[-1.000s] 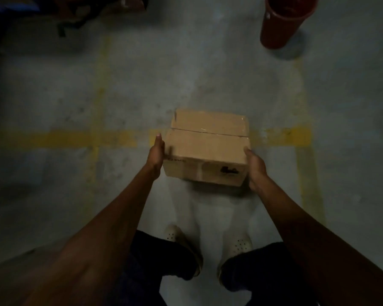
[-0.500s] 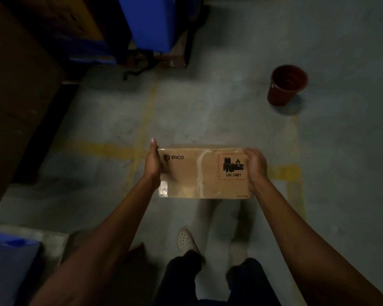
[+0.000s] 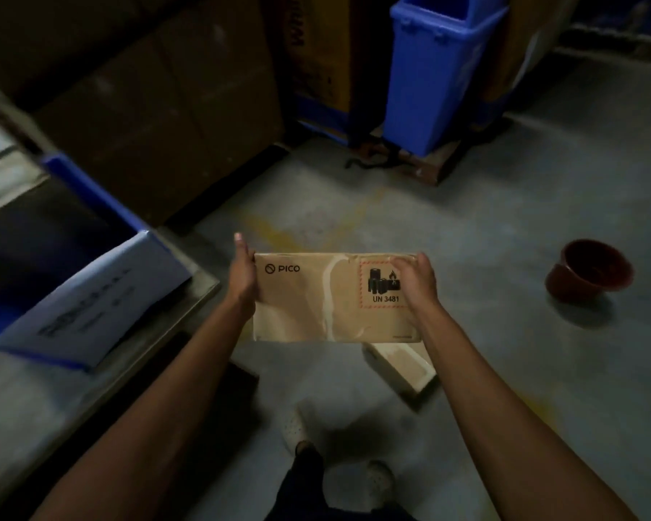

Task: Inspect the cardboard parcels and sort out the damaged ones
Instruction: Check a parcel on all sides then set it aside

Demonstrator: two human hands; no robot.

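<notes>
You hold the parcel (image 3: 316,300) up off the floor (image 3: 504,204), printed face toward you. Your left hand (image 3: 243,274) presses flat against its left end, fingers straight. Your right hand (image 3: 416,282) curls over the top right corner. A second box (image 3: 403,366) lies below and a red bucket (image 3: 589,272) stands well to the right.

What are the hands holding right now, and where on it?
The cardboard parcel, held at its short ends: left hand flat against the left end, right hand gripping the upper right corner, partly covering the hazard label.
</notes>
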